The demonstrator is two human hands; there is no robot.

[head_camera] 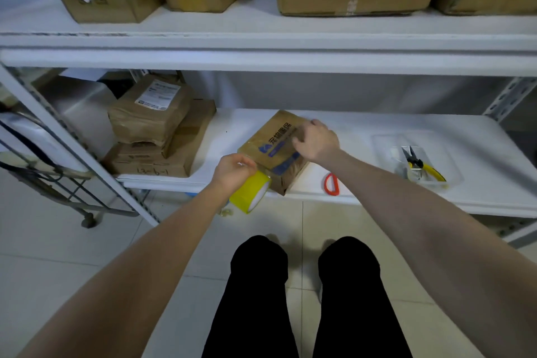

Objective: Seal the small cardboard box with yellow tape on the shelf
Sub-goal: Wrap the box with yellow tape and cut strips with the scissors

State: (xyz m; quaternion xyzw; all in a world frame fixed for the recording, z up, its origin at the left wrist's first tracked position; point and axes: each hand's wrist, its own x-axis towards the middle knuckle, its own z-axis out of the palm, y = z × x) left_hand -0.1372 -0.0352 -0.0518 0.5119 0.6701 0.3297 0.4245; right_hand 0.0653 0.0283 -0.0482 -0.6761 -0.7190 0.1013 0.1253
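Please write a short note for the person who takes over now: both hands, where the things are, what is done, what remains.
The left hand grips the tape roll at the front edge of the shelf, beside the near corner of the box.
The right hand rests on top of the box; whether it pinches tape is unclear.
Done: roll brought to the box; no finished seal shows.
Left: run tape over the top, cut it, press it down.

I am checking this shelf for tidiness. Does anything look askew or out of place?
The box sits askew, its near corner at the front edge of the shelf. A red loop lies close to that edge too. A small pale scrap lies on the floor below.
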